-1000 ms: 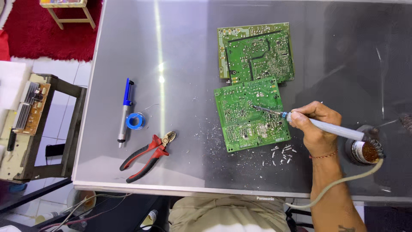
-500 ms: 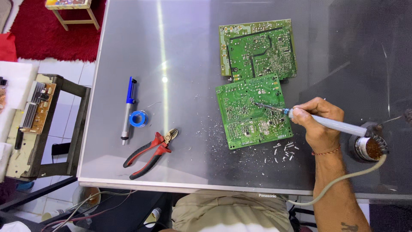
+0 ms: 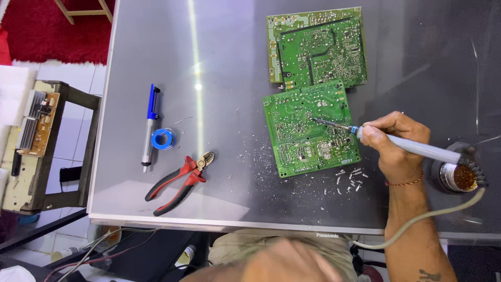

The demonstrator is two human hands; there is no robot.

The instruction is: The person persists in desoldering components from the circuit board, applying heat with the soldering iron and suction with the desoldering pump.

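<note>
Two green circuit boards lie on the worktop (image 3: 156,47); the right hand (image 3: 395,146), closed around a soldering iron (image 3: 386,139), touches its tip to the nearer board (image 3: 308,130).

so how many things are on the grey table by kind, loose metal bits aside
green circuit boards: 2
soldering iron: 1, held in the right hand
blue solder sucker: 1
blue solder reel: 1
red-handled cutters: 1
tip cleaner pot: 1
total: 7
</note>
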